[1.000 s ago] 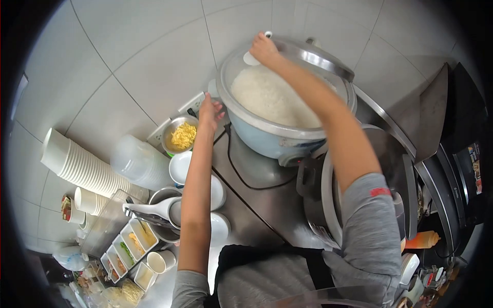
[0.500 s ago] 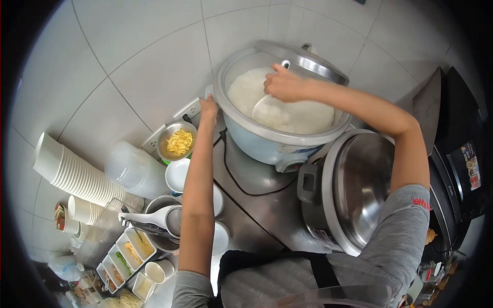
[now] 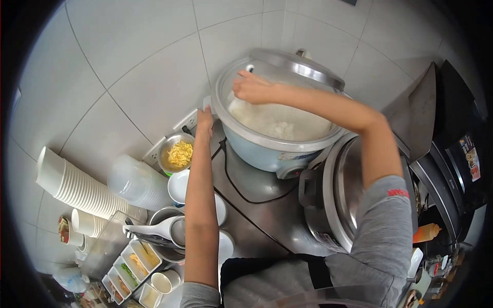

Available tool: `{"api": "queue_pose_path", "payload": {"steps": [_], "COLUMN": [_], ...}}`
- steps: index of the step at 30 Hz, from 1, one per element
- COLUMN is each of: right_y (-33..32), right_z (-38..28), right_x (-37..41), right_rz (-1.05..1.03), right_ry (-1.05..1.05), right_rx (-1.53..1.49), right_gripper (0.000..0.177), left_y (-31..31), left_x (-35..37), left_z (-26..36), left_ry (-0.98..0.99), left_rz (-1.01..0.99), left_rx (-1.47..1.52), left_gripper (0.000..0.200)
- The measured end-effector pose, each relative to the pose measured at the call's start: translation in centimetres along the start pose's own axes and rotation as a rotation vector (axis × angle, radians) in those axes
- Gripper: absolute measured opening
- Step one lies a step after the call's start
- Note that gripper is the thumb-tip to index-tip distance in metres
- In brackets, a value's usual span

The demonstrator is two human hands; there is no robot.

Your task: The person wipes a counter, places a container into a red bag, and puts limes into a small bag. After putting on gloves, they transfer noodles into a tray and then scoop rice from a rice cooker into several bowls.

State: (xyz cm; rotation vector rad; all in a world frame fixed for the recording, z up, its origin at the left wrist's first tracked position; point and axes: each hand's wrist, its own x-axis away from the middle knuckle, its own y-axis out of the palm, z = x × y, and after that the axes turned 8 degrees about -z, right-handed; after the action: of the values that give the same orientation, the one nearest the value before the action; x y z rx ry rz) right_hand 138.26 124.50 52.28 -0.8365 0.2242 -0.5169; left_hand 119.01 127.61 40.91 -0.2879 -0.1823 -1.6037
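A large light-blue rice cooker (image 3: 257,156) stands open, with white cooked rice (image 3: 280,126) inside. My right hand (image 3: 251,88) is closed around a white rice paddle (image 3: 250,68) over the left part of the pot. Only the end of the paddle's handle, with a hole in it, shows above my fingers; its blade is hidden. My left hand (image 3: 205,119) is wrapped round the pale side handle (image 3: 207,101) of the cooker. The cooker's lid (image 3: 303,68) is raised at the back.
A second, dark cooker (image 3: 328,197) with a steel lid stands at the right. A metal bowl of yellow shreds (image 3: 178,154), stacked white cups (image 3: 84,182), clear plastic bowls (image 3: 134,179) and a tray of toppings (image 3: 128,269) sit at the left. A black cord (image 3: 231,179) crosses the steel counter.
My right hand has moved left across the pot with the rice paddle, whose blade showed before and is now out of sight. My left hand stays on the side handle.
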Motion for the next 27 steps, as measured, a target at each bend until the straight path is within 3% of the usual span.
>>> {"api": "queue_pose_path", "payload": {"steps": [4, 7, 9, 12, 15, 26, 27], "right_y": [-1.5, -1.3, 4.3, 8.7, 9.6, -0.5, -0.9], "right_z": [-0.3, 3.5, 6.1, 7.6, 6.5, 2.2, 2.8], "right_x": [3.5, 0.0, -2.7, -4.7, -4.3, 9.4, 8.9], "right_rz": [-0.072, -0.490, -0.200, -0.087, -0.284, -0.218, -0.313], "right_ry": [-0.143, 0.075, 0.234, 0.316, 0.199, -0.073, -0.095], "right_rx": [-0.125, -0.234, 0.073, 0.502, 0.476, 0.118, 0.058], "right_gripper": [0.006, 0.007, 0.010, 0.012, 0.012, 0.010, 0.010], "left_y": [-0.7, -0.6, -0.6, -0.6, -0.5, -1.0, -1.2], "left_x": [0.0, 0.2, 0.2, -0.8, -0.4, -0.8, -0.8], "left_z": [-0.4, -0.1, -0.4, -0.7, -0.5, -0.8, -0.9], "left_ry": [-0.005, -0.005, -0.013, -0.014, -0.024, -0.023, -0.026], "left_rz": [-0.040, -0.025, -0.016, -0.010, 0.041, -0.026, -0.032], "left_rx": [0.014, 0.017, 0.027, 0.074, 0.079, 0.148, 0.145], "left_gripper": [0.058, 0.056, 0.052, 0.044, 0.038, 0.037, 0.038]}}
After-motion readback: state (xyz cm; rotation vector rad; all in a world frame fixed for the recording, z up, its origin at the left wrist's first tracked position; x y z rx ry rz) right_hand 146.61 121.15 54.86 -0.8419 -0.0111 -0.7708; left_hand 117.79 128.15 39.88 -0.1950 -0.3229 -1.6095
